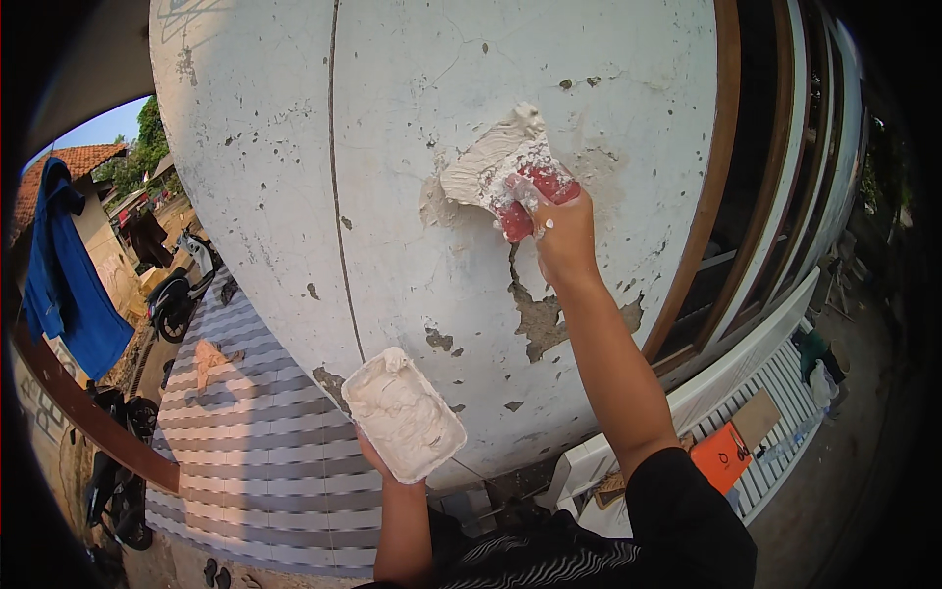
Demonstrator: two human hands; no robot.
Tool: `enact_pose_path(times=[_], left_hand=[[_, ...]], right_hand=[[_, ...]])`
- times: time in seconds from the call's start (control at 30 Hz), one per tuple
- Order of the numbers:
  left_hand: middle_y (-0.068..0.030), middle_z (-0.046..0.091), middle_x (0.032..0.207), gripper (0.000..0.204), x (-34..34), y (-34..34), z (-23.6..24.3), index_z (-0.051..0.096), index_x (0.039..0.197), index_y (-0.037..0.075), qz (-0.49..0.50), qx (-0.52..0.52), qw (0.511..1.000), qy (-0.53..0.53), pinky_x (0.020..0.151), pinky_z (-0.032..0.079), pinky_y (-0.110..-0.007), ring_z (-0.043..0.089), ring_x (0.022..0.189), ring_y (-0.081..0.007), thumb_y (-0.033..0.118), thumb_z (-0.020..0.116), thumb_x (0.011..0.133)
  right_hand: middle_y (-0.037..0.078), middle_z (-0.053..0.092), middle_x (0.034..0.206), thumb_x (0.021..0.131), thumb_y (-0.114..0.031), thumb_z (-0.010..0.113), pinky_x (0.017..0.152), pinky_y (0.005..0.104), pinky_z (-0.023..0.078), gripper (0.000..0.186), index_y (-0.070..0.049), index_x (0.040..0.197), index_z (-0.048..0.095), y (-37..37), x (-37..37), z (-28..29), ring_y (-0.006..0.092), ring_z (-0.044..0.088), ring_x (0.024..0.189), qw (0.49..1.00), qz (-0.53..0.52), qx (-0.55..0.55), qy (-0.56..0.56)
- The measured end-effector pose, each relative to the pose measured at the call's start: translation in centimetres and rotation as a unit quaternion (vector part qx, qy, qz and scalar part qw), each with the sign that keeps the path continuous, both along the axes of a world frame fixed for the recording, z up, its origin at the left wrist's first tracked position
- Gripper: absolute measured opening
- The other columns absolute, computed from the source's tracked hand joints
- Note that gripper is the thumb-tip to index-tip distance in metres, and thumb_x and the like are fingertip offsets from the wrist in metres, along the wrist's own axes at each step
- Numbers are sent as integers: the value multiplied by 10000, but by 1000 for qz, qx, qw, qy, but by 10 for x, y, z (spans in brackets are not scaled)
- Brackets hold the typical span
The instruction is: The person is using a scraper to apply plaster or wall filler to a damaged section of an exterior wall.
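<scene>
My right hand [561, 228] is closed around a red putty spreader [550, 183] and presses it against the cracked white wall [422, 265]. White filler clings to the spreader and my fingers, and a thick smear of filler [487, 162] lies on the wall to its left. Lower down, my left hand [377, 457] supports a white rectangular tub [444, 399] from below, its fingers mostly hidden behind it. Creamy filler paste [400, 416] lies inside the tub. Below the spreader the paint has flaked off, leaving a bare grey patch [538, 322].
Brown-framed windows [708, 265] are set in the wall at right, above a white slatted bench [775, 442] with an orange item [721, 457] on it. A blue cloth [71, 275] hangs at left by a tiled floor [265, 442]; motorcycles [177, 299] stand beyond.
</scene>
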State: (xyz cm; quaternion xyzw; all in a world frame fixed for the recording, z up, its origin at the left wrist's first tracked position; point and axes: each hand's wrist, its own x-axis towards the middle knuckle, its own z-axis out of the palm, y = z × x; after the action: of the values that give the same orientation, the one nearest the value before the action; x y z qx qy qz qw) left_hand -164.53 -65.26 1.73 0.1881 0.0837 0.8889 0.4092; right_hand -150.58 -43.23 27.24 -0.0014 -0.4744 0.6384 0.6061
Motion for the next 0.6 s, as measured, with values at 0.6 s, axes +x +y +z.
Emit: enact_pose_path(times=[0.6], left_hand=[[-238, 436, 1390, 786, 6, 5, 13, 313, 1471, 137, -18, 3, 1000, -1, 878, 382, -763, 486, 1176, -507, 594, 499, 859]], right_hand=[[32, 641, 799, 878, 10, 611, 513, 250, 466, 89, 9, 966, 624, 8, 56, -20, 90, 582, 634, 987, -128, 39, -84]])
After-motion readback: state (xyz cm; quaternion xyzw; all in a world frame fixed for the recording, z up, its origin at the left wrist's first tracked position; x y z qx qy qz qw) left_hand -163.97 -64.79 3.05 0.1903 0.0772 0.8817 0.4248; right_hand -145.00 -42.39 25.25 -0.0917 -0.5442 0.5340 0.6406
